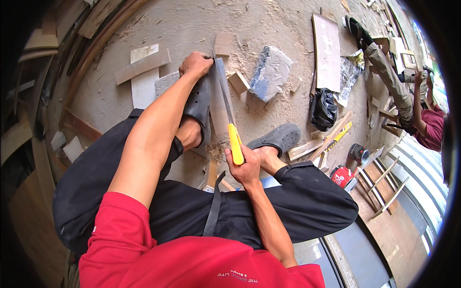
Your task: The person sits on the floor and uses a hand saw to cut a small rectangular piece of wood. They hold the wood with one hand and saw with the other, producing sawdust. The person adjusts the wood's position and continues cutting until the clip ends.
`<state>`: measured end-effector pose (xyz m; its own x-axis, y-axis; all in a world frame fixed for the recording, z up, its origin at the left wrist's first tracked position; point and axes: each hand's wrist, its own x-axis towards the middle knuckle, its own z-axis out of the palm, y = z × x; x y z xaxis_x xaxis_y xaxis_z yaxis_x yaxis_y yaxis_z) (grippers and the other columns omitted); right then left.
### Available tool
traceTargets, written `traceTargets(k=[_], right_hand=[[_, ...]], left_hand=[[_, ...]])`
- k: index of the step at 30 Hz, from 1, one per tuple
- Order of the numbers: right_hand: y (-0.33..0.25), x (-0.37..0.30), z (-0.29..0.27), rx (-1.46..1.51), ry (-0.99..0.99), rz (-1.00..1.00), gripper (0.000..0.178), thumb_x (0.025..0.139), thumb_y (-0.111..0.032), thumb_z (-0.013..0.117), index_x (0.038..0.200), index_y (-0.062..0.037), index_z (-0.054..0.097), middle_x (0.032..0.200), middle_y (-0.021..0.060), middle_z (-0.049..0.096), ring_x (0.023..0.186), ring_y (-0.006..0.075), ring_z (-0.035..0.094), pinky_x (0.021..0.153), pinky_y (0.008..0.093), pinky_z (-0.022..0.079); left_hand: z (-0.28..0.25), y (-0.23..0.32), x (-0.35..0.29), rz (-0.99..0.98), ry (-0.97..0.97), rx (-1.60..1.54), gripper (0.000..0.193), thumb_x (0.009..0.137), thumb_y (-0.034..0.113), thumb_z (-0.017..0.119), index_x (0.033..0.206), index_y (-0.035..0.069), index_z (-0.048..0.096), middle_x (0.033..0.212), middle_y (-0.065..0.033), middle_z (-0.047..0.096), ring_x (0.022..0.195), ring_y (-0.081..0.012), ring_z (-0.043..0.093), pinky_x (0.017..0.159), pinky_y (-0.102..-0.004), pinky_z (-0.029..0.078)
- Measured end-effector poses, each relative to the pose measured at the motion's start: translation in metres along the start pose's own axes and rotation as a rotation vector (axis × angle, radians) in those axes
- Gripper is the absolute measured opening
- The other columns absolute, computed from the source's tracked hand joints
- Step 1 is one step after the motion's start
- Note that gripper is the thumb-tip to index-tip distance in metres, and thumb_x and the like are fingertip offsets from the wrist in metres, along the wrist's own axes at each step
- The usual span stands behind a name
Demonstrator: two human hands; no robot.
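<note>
My red shirt fills the bottom of the view, and above it my black trousers spread over both bent knees. My right hand is clenched around the yellow handle of a hand saw, thumb side up; the thin blade runs away from me and lies against the right edge of a grey board on the floor. My left arm reaches forward, and my left hand is curled over the far end of that board, fingers bent down on its top corner, pressing it. My left foot in a dark grey clog stands on the board just under that hand, and the other clog rests on the floor to the right of the saw. The blade's teeth are too thin to make out, so I cannot tell how deep it sits in the board.

The floor is dusty and strewn with sawdust. A pale wooden slat lies left of my left hand, and a grey stone block lies to the right of the board. Farther right are a black bag and a small red can. At the right edge another person in a dark red shirt sits among wooden strips.
</note>
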<state>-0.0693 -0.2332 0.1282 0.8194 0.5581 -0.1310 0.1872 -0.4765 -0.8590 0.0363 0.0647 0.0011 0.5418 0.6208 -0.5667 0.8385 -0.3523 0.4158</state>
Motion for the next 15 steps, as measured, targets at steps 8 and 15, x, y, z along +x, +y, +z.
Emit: traceTargets(k=[8,15], right_hand=[[-0.008,0.005,-0.004,0.029,-0.002,0.054,0.022,0.082,-0.015,0.073,0.074,0.0,0.058,0.062,0.0182,0.056,0.054,0.0365,0.059,0.052,0.0405,0.046],[-0.017,0.008,-0.02,0.058,-0.023,0.15,0.016,0.084,-0.016,0.069,0.084,0.0,0.068,0.064,0.0173,0.062,0.056,0.0318,0.064,0.055,0.0361,0.049]], left_hand=[[-0.001,0.002,-0.002,-0.003,-0.007,-0.006,0.038,0.076,0.042,0.064,0.107,0.025,0.076,0.096,-0.0095,0.075,0.095,-0.0313,0.07,0.085,-0.0411,0.052],[0.0,0.002,0.0,-0.028,0.008,-0.013,0.036,0.075,0.045,0.067,0.103,0.026,0.078,0.095,-0.0079,0.075,0.094,-0.0305,0.07,0.084,-0.0408,0.053]])
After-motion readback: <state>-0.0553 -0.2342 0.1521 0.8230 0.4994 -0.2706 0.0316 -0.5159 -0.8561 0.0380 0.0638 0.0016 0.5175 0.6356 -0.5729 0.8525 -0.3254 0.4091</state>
